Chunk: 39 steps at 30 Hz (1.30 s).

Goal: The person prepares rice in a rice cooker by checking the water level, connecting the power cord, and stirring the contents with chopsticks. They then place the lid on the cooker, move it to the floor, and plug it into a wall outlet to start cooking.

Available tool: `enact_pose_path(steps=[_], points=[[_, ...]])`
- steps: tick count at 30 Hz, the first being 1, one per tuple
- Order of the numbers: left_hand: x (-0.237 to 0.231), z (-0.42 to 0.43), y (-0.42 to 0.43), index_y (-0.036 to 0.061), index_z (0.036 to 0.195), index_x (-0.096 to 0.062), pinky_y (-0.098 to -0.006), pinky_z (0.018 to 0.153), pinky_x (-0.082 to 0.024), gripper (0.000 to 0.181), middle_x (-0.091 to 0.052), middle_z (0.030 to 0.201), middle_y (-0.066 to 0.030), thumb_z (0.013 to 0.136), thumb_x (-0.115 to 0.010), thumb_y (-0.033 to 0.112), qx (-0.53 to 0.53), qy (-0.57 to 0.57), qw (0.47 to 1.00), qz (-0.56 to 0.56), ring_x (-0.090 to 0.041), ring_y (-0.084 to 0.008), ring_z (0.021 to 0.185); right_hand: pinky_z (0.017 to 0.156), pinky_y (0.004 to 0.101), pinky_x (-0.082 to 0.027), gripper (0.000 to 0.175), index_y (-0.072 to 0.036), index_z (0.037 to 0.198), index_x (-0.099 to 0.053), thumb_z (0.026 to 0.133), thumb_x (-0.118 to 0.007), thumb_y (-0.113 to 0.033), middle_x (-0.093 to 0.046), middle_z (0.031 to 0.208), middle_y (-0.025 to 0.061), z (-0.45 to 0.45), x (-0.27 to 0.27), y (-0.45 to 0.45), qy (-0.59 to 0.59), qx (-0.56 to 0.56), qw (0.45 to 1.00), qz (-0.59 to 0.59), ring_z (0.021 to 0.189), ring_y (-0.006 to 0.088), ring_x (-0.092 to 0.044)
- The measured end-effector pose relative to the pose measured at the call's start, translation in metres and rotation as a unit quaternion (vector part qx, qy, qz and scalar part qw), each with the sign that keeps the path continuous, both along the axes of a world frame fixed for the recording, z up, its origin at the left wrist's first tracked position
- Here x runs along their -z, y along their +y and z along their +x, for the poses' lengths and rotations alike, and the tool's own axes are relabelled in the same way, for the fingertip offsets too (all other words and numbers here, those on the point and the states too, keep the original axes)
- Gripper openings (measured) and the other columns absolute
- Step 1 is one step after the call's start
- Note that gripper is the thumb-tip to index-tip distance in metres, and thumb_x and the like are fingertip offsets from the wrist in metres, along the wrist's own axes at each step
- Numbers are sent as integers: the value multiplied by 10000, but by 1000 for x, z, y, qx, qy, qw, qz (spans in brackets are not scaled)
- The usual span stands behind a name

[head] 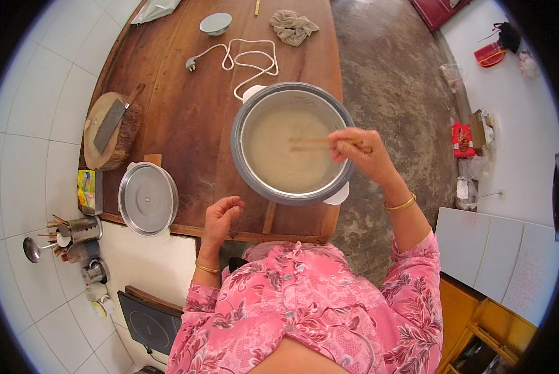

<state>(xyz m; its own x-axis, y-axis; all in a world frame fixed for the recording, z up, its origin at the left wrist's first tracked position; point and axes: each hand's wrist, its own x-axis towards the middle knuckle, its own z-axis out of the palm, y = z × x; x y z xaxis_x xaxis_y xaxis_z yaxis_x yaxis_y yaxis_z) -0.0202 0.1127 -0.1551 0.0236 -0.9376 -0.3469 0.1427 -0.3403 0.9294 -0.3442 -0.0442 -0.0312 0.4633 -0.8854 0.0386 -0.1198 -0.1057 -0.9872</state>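
Note:
A pair of wooden chopsticks (310,144), blurred by motion, is gripped in my right hand (356,152) above the right rim of a rice cooker (239,161). Their tips point left into the pot, over or in a pale, cloudy liquid (279,161); how deep they reach I cannot tell. The cooker stands lidless on the wooden table, with a white handle on either side. My left hand (221,217) hovers by the table's front edge, below and left of the cooker. Its fingers are loosely curled with nothing visible in them, apart from the pot.
A metal lid (148,198) lies left on the wooden table (190,140). Beyond it, a cleaver (110,126) rests on a round chopping block (129,147). Farther back are a white power cord (253,53), a bowl (215,23) and a crumpled cloth (292,28). An induction cooktop (148,322) is lower left.

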Motion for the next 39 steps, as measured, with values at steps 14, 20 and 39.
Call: enact_pose_path(steps=[14, 20, 39], points=[[1, -4, 0, -24, 1056, -594, -272, 783, -497, 230, -644, 950, -87, 830, -560, 9, -2, 1, 1000, -5, -607, -142, 855, 586, 229, -521, 161, 51, 951, -628, 866, -529, -43, -631, 751, 71, 1, 1, 1, 0, -23, 997, 80, 644, 96, -604], [4, -3, -2, -34, 1058, -585, -241, 777, -479, 241, -637, 949, -79, 822, -566, 8, -7, 1, 1000, 13, -586, -118, 867, 588, 217, -518, 166, 32, 948, -636, 878, -535, -80, -628, 754, 56, -36, -18, -20, 65, 59, 995, 57, 633, 93, -599], [6, -16, 2, -30, 1053, -588, -244, 744, -476, 234, -641, 933, -82, 826, -557, 18, -12, 1, 1000, 10, -589, -122, 819, 561, 232, -518, 195, 92, 813, -635, 869, -527, -61, -626, 893, 108, 42, 5, -44, -43, -119, 982, 141, 615, 118, -596]])
